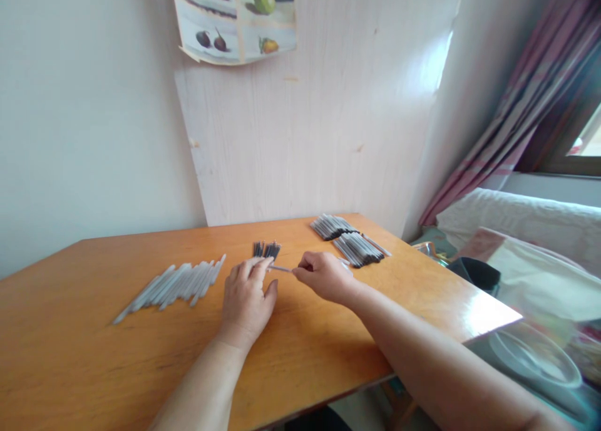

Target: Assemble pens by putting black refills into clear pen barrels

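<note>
A thin, pale, pen-like stick [282, 269] spans the gap between my two hands above the table. My right hand [323, 274] is closed in a pinch round its right end. The stick's left end meets the fingertips of my left hand [248, 293], whose fingers reach forward with the thumb held apart. Just beyond those fingertips lie short black sticks [267, 249], partly hidden by the hand. To the left, a row of whitish tubes [181, 285] rests on the table. At the right are two bundles of grey sticks with black ends, a far bundle [332, 225] and a nearer bundle [357, 249].
The orange wooden table [117, 368] meets a pale board [305, 136] at the back. Fruit pictures [235, 20] hang on it. Beyond the table's right edge are a black container [474, 274], a clear round tub [535, 359] and a covered bed or sofa [539, 224].
</note>
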{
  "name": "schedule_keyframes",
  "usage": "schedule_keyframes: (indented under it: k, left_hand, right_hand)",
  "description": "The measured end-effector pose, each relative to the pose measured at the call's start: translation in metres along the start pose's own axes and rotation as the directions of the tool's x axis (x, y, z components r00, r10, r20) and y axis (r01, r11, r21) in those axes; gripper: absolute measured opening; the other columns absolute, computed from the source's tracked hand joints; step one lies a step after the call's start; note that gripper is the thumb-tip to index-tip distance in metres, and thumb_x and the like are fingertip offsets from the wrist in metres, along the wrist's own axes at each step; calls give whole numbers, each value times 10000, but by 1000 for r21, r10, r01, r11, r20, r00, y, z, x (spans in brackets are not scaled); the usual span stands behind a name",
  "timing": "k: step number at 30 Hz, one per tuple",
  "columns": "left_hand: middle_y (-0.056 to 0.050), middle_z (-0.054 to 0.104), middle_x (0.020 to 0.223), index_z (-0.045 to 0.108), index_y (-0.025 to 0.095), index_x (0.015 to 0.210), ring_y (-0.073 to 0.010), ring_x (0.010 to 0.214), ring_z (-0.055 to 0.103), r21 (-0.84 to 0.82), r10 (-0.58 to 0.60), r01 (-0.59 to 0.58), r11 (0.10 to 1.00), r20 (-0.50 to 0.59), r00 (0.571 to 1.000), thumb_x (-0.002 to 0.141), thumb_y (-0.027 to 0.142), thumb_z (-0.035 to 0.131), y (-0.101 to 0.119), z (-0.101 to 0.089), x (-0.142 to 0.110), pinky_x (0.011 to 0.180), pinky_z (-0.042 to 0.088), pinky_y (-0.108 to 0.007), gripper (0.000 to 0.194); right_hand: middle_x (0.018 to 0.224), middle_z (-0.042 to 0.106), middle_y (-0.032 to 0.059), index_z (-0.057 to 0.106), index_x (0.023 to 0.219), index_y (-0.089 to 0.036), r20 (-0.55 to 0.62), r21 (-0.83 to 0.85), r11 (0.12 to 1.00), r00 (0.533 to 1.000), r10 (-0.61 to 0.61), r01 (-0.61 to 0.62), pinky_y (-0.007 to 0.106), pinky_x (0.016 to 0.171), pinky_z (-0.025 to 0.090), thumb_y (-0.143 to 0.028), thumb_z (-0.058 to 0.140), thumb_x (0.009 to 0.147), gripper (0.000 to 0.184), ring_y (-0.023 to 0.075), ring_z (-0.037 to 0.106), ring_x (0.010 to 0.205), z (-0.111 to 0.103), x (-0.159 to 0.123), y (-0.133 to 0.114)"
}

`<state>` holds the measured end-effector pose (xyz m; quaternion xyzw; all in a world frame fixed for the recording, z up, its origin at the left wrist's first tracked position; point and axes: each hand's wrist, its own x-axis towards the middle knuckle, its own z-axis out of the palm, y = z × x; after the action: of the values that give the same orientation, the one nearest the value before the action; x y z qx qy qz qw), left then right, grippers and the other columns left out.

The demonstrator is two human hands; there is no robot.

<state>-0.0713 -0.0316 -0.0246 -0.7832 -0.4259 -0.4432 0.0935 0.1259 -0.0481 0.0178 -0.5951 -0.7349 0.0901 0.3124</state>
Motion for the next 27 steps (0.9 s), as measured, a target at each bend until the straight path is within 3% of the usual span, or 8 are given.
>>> schedule_keyframes:
  k: [4,10,16,27]
  left_hand:
    - [-121,609,1069,613,209,1123,-314,1049,522,26,-64,65,998,-48,997,808,238,570,-4,-1,0,978,366,-466,319]
    - [-129,612,1025,615,192,1067,-317,1015,523,50,-87,89,995,-48,995,817,244,553,-7,1,1,946,381,-471,263]
    - [-116,612,1000,612,198,1038,-304,988,538,74,-76,80,994,-53,996,820,249,552,-10,3,-1,930,397,-455,232]
    - [-92,626,996,605,191,1020,-284,998,552,209,-110,104,972,16,994,834,246,520,-10,-2,1,925,424,-433,212]
  right_hand:
    - [671,658,25,635,727,-198,-159,-116,984,980,120,-139,245,531,279,-421,542,826,261,134,532,601,-28,7,17]
    - [781,690,66,660,819,-226,-355,-330,840,881,313,-431,270,564,294,-477,472,841,315,202,598,730,-62,14,63]
    - [922,701,115,661,938,-220,-364,-412,730,833,416,-545,300,643,373,-462,411,874,354,240,634,839,-59,10,97]
    - [1041,693,127,625,1072,-216,-280,-506,654,824,492,-562,344,735,459,-395,391,886,349,271,654,952,-49,6,117]
